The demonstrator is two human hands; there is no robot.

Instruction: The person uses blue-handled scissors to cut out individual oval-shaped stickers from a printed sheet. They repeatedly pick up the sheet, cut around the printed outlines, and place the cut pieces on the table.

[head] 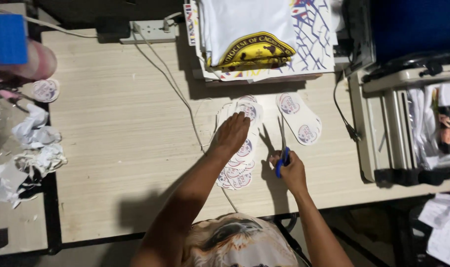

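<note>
- Gripping blue-handled scissors [282, 151], the right hand [292, 171] is clenched at centre frame, blades pointing up.
- Pressing flat and unclenched, the left hand [231, 134] rests on the cut-out stickers [239, 168] just left.
- 1 sticker strip [299, 117] lies upper right of the scissors on the table [111, 148].

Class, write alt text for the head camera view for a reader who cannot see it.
Seen from above, a person's left hand presses on a pile of round printed paper cutouts on a pale wooden table, while the right hand holds blue-handled scissors upright. Crumpled paper scraps lie at the left.
</note>
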